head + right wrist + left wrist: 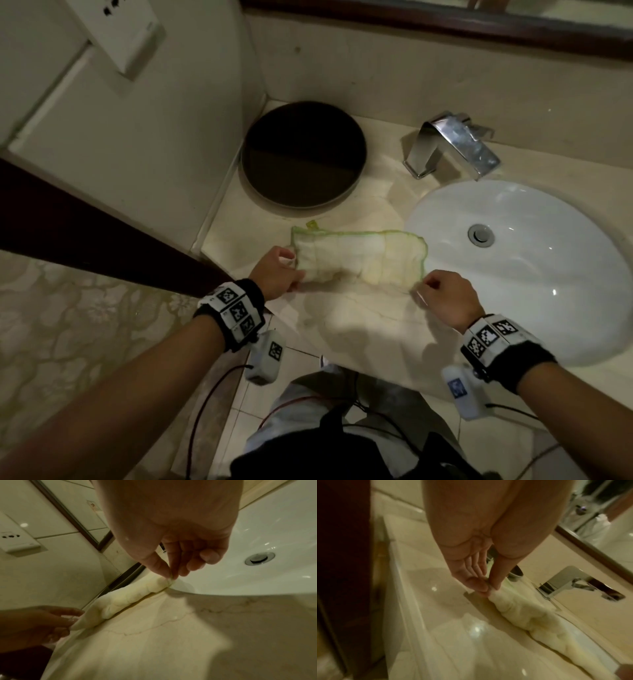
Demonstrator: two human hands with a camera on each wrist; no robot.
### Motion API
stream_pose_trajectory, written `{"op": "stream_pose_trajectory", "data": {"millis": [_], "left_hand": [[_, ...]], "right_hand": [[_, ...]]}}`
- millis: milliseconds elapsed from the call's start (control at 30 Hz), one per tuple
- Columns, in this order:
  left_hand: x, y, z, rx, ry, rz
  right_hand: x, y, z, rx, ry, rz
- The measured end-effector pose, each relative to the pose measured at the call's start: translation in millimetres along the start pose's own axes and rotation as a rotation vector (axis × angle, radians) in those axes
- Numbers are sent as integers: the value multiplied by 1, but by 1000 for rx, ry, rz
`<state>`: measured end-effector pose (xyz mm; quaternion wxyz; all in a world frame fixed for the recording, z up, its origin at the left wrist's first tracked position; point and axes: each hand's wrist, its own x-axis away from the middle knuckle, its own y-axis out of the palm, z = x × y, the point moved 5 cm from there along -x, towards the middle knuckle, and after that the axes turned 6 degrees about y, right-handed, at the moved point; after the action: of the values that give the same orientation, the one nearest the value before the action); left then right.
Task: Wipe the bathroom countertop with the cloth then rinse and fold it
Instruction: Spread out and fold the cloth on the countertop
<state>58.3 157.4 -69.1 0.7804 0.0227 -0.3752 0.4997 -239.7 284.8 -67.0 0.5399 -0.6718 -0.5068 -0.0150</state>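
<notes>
A pale yellow cloth (359,257) with a green stitched edge lies folded in a long strip on the cream marble countertop (370,329), left of the sink. My left hand (277,274) pinches the cloth's near left corner between thumb and fingers (485,589). My right hand (445,294) pinches the near right corner (169,577) at the basin's rim. The cloth (530,616) stretches between both hands (120,599), its near fold slightly raised off the counter.
A white oval sink (534,260) with a metal drain (481,234) sits to the right. A chrome faucet (452,147) stands behind it. A dark round tray (303,154) rests in the back left corner. A wall and dark wood trim (102,222) bound the left side.
</notes>
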Motion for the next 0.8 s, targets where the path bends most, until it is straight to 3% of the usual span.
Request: {"op": "stream_pose_trajectory", "data": {"millis": [167,433,667,800], "left_hand": [[-7,-20,0,-238,67,47],[-7,-12,12,-719,116,-69],[-22,-13,22,-543,-8,-75],[-26,-16,27,-541,20,108]], "right_hand": [[-2,-9,5,202,21,48],[-4,-7,2,254,66,-110],[-26,-14,-9,-16,94,-146],[-33,-3,-11,-63,89,-80]]}}
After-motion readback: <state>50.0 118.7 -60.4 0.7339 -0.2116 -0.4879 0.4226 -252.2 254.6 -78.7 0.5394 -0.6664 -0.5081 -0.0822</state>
